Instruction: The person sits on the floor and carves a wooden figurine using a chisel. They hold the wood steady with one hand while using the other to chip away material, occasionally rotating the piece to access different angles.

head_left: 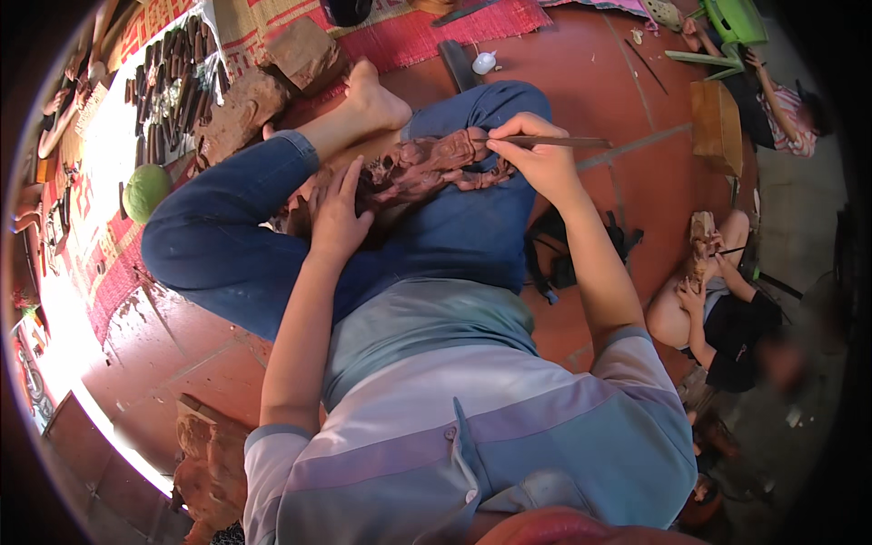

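Carving: reddish brown, darker in the hollows
Stick: dark brown
Jeans: deep blue, paler at the rolled hem
Shirt: grey-blue, crossed by a whitish band and a mauve one
Floor tiles: orange-red with greyish joints
Mat: pinkish red, patterned with cream and red toward the left
Round fruit: light green
Chair: bright green
Wooden block: yellowish brown
Co-worker's top: red and white stripes
Other co-worker's top: black
Small cup: white
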